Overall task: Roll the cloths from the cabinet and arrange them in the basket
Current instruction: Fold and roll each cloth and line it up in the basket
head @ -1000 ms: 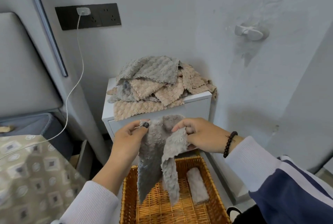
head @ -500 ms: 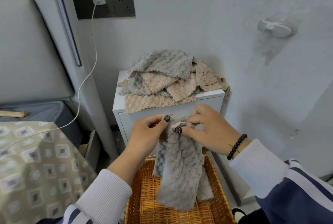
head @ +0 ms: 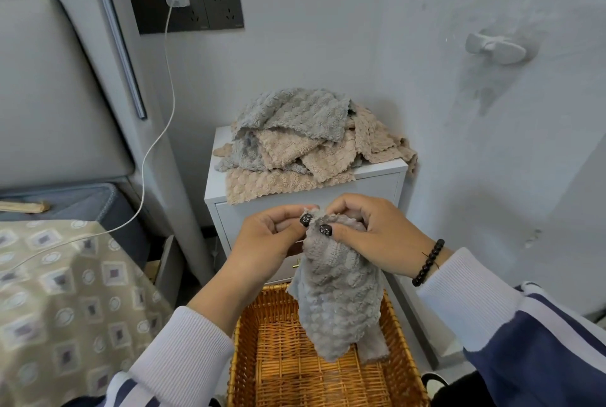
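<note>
Head view | left hand [head: 269, 236] and right hand [head: 370, 236] pinch grey cloth [head: 337, 298] top edge | cloth hangs over wicker basket [head: 249, 341] | rolled cloth [head: 373, 346] possibly behind.

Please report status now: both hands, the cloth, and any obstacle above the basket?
Left hand and right hand pinch top edge of grey cloth. Cloth hangs unrolled over basket. Nothing in the way.

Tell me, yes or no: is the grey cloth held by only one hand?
No: both the left hand and the right hand pinch the top edge of the grey cloth above the basket.
</note>
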Available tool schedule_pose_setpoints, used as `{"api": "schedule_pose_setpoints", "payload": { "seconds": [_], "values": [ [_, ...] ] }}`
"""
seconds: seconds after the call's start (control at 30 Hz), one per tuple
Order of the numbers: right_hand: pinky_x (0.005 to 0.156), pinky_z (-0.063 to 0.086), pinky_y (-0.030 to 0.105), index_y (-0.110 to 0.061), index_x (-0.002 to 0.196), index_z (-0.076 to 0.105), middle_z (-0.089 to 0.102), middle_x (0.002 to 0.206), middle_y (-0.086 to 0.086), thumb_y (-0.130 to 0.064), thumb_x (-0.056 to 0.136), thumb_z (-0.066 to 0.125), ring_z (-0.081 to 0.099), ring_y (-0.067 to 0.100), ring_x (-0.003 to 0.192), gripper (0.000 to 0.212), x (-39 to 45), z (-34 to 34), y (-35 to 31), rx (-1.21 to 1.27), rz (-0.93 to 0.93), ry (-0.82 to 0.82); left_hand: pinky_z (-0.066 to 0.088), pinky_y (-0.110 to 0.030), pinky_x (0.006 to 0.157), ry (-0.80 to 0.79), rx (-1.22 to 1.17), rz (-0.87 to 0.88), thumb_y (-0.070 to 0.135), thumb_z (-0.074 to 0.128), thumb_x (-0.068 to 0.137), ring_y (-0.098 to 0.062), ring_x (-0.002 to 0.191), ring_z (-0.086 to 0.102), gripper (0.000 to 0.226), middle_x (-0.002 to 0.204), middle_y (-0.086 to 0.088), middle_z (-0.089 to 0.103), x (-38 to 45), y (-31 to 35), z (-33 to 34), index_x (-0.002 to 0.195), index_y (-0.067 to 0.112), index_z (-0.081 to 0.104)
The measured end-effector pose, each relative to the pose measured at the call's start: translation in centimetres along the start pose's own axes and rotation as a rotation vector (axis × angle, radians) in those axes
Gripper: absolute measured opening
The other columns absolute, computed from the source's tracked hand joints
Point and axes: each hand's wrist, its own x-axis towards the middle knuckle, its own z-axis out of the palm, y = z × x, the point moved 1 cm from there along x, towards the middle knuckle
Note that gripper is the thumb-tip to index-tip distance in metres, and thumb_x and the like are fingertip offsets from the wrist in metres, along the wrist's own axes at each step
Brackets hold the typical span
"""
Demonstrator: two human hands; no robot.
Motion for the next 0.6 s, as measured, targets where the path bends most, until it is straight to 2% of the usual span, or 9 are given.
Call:
{"api": "schedule_pose_setpoints", "payload": {
  "seconds": [0.1,0.2,0.27,0.33,0.4,0.5,0.6],
  "values": [
    [0.078,0.045,0.014,-0.022,0.096,0.066,0.067,0.094,-0.016,-0.025,0.092,0.061,0.06,-0.002,0.088,0.007,-0.16,-0.17,-0.2,-0.019,-0.018,-0.006,0.059,-0.029,0.078,-0.057,-0.022,0.011,0.002,0.055,0.093,-0.025,0.093,0.072,0.024,0.1,-0.016,0.074,-0.1,-0.04,0.27,0.113,0.006,0.067],
    [0.073,0.046,0.018,-0.021,0.095,0.066,0.068,0.09,-0.013,-0.028,0.092,0.061,0.061,0.001,0.081,0.009,-0.33,-0.29,-0.33,-0.006,-0.035,0.009,0.057,-0.037,0.088,-0.085,-0.037,0.019,0.002,0.054,0.093,-0.03,0.098,0.07,0.026,0.102,-0.018,0.073,-0.09,-0.17,0.43,0.116,0.006,0.066],
    [0.061,0.043,0.017,-0.024,0.091,0.063,0.067,0.078,-0.014,-0.031,0.091,0.063,0.056,0.001,0.064,0.008,-0.37,-0.37,-0.27,-0.009,-0.025,0.021,0.057,-0.036,0.086,-0.099,-0.041,0.024,0.003,0.056,0.092,-0.028,0.097,0.07,0.027,0.102,-0.017,0.073,-0.09,-0.16,0.59,0.117,0.008,0.065],
    [0.05,0.034,0.015,-0.023,0.089,0.059,0.059,0.057,-0.017,-0.031,0.089,0.065,0.041,0.003,0.046,0.011,-0.44,-0.38,-0.13,0.004,-0.002,0.022,0.058,-0.03,0.077,-0.104,-0.042,0.033,0.004,0.056,0.092,-0.024,0.09,0.072,0.027,0.098,-0.015,0.074,-0.03,-0.12,0.69,0.117,0.011,0.065],
    [0.045,0.03,0.017,-0.021,0.088,0.055,0.053,0.048,-0.014,-0.03,0.089,0.065,0.035,0.007,0.043,0.014,-0.52,-0.39,-0.07,0.021,0.012,0.02,0.056,-0.025,0.072,-0.113,-0.037,0.042,0.003,0.056,0.093,-0.02,0.085,0.072,0.027,0.096,-0.014,0.075,0.01,-0.1,0.76,0.116,0.014,0.065],
    [0.046,0.031,0.016,-0.019,0.086,0.054,0.053,0.051,-0.003,-0.027,0.088,0.066,0.037,0.008,0.044,0.014,-0.56,-0.51,-0.06,0.016,0.014,0.046,0.055,-0.023,0.073,-0.147,-0.027,0.052,0.0,0.054,0.093,-0.019,0.087,0.072,0.03,0.098,-0.013,0.075,0.06,-0.11,0.91,0.118,0.015,0.064],
    [0.048,0.031,0.018,-0.018,0.084,0.055,0.06,0.064,0.019,-0.029,0.088,0.066,0.037,0.011,0.048,0.016,-0.53,-0.74,0.17,-0.032,0.013,0.097,0.053,-0.021,0.076,-0.191,-0.039,0.049,-0.008,0.048,0.093,-0.018,0.093,0.07,0.037,0.104,-0.012,0.074,0.12,-0.05,0.97,0.122,0.011,0.062]
  ]
}}
